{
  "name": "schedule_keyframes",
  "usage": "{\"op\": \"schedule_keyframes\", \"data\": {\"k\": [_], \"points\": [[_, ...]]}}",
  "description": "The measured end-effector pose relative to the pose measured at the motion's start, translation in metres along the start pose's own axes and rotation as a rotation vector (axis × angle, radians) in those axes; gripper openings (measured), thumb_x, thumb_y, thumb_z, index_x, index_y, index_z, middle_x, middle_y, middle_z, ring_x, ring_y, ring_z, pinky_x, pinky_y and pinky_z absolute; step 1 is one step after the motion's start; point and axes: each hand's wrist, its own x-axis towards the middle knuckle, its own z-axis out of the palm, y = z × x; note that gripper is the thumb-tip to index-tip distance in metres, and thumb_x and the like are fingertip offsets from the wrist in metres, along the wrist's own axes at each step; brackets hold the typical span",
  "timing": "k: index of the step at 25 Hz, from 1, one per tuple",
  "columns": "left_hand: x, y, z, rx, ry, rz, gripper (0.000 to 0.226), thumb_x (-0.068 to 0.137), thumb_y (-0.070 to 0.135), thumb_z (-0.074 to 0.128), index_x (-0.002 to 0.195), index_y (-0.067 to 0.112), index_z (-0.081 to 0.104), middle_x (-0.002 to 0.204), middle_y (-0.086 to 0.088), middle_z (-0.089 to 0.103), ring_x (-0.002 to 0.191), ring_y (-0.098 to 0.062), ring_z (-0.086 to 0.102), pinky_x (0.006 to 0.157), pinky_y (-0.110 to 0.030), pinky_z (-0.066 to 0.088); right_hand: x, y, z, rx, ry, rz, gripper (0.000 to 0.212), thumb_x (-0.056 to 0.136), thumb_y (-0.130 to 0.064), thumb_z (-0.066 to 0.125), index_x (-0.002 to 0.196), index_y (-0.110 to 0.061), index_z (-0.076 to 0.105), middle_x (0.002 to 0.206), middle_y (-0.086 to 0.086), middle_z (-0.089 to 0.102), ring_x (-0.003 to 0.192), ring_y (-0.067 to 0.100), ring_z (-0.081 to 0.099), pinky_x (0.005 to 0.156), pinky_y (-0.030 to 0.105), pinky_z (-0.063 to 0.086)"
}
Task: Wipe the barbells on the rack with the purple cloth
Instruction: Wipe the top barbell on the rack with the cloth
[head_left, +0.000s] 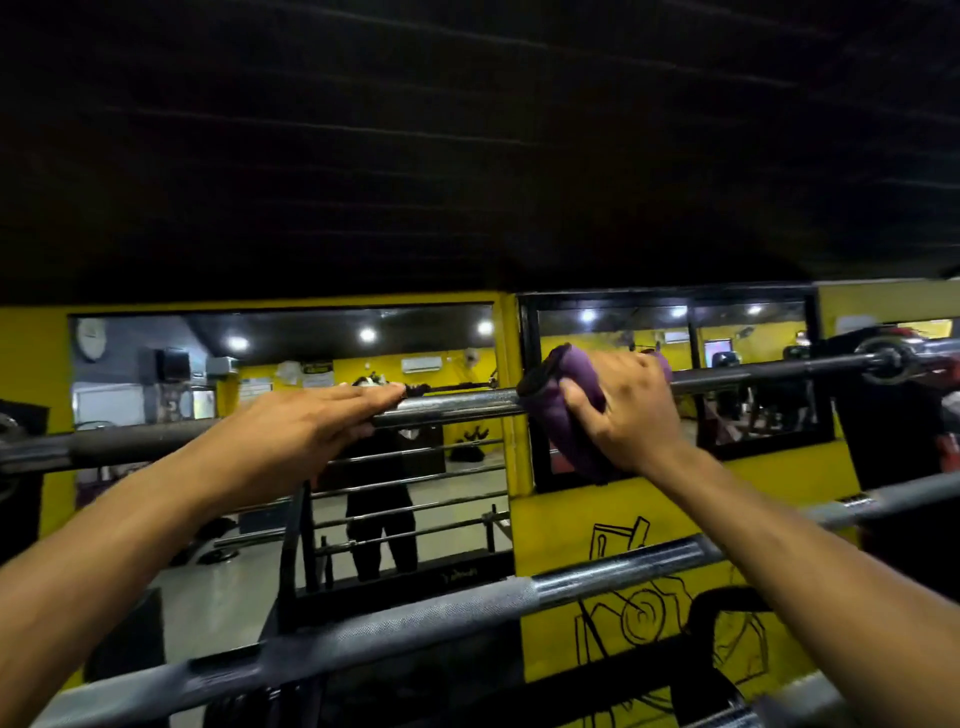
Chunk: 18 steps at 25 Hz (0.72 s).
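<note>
Hands on top barbell (457, 408): right hand (631, 410) grips purple cloth (569, 410).

The head view looks forward, slightly upward, close behind the top barbell (452, 408), facing the far mirrored yellow wall (670, 519).

No lettering legible — mirror (280, 364) posters too blurred to read.

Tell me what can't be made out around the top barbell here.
Head view:
- Top barbell: left end cut off by the frame edge; the part under the purple cloth is hidden.
- Right hand: palm hidden behind its back.
- Left hand: fingertips hidden behind the bar.
</note>
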Motion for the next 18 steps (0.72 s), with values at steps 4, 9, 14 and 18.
{"op": "schedule_keyframes", "data": {"k": [4, 9, 14, 18], "points": [[0.004, -0.007, 0.000, -0.012, 0.000, 0.031, 0.051, 0.101, 0.053, 0.027, 0.151, 0.055, 0.016, 0.153, 0.023, 0.035, 0.136, -0.012, 0.047, 0.107, -0.032, 0.042, 0.008, 0.028, -0.016, 0.064, -0.098, 0.117, 0.049, 0.099, -0.055, 0.022, 0.089, -0.022, 0.058, 0.090, 0.011, 0.067, 0.081, 0.029, 0.059, 0.078, 0.041, 0.046], [0.004, -0.004, -0.003, 0.009, 0.015, 0.061, 0.059, 0.104, 0.027, 0.046, 0.154, 0.045, 0.021, 0.155, 0.016, 0.038, 0.134, -0.017, 0.050, 0.102, -0.029, 0.042, 0.062, -0.026, -0.017, -0.013, -0.525, 0.119, 0.062, 0.097, -0.072, 0.015, 0.090, -0.035, 0.065, 0.084, -0.002, 0.068, 0.074, 0.017, 0.063, 0.073, 0.036, 0.052], [0.007, -0.010, 0.002, 0.063, -0.026, 0.054, 0.065, 0.106, 0.021, 0.044, 0.154, 0.048, 0.010, 0.159, 0.016, 0.032, 0.137, -0.016, 0.046, 0.105, -0.028, 0.041, -0.009, -0.008, 0.002, 0.170, 0.095, -0.165, 0.052, 0.102, -0.053, 0.034, 0.105, -0.013, 0.066, 0.093, 0.004, 0.067, 0.088, 0.025, 0.060, 0.085, 0.046, 0.044], [0.003, -0.014, 0.000, 0.040, -0.037, 0.067, 0.068, 0.104, 0.017, 0.048, 0.153, 0.046, 0.012, 0.158, 0.011, 0.034, 0.136, -0.019, 0.048, 0.107, -0.033, 0.042, 0.032, -0.005, -0.012, 0.166, -0.221, 0.230, 0.065, 0.097, -0.068, 0.024, 0.122, -0.024, 0.065, 0.104, 0.009, 0.071, 0.092, 0.028, 0.065, 0.086, 0.045, 0.051]]}}
